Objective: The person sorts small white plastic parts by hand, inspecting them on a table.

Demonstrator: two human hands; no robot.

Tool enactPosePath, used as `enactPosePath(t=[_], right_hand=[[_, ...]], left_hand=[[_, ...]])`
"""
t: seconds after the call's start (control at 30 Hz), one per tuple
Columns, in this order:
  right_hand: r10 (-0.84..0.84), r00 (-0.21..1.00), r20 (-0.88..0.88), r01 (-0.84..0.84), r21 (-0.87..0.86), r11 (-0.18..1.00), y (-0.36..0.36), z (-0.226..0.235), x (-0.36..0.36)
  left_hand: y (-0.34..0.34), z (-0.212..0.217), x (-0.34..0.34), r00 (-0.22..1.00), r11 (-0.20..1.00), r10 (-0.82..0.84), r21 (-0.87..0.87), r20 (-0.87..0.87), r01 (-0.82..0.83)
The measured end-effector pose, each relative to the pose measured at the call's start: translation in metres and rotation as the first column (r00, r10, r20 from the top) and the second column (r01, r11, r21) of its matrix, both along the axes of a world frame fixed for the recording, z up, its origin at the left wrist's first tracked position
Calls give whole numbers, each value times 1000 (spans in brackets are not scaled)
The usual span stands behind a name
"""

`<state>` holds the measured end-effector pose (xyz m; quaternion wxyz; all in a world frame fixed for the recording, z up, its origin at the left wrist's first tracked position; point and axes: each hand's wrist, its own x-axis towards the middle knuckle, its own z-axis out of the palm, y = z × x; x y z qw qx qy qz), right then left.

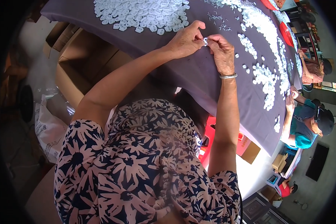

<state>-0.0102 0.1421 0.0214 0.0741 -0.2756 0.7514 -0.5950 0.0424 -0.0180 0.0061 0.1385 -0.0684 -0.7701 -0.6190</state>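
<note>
My left hand (187,40) and my right hand (221,52) meet above the near edge of the dark-covered table (153,50). Between their fingertips is a small white plastic piece (205,42), pinched from both sides. Its exact kind is too small to make out. Beyond my left hand lies a big heap of flat white plastic pieces (142,15), each with small holes. To the right of my right hand, smaller white parts (265,80) are spread in loose clusters. Thin little pins (220,20) lie scattered beyond my hands. A bracelet circles my right wrist.
An open cardboard box (72,71) stands on the floor at the left, near a white sack (50,127). A red stool (210,140) is under the table's edge. Co-workers (306,123) sit along the right side. A red basket (286,34) rests at the far right.
</note>
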Motion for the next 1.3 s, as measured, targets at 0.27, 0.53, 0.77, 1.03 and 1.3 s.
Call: enactPosePath(t=[0.27,0.53,0.77,1.03,1.3], right_hand=[[57,997,-51,-57,5,998,5,-4,-2],[83,988,-133,-86,-17,996,1,-3,4],[5,938,-347,24,78,997,-4,-3,12],[-51,864,-502,122,110,986,-9,5,19],[-30,824,-566,150,166,975,-10,6,20]], left_hand=[[-6,12,4,972,988,-141,87,186,126],[-15,10,1,951,962,-242,172,191,210],[-21,17,3,925,935,-335,181,179,304],[-16,10,-4,944,947,-286,197,167,252],[-12,4,-2,977,968,-191,183,99,170]])
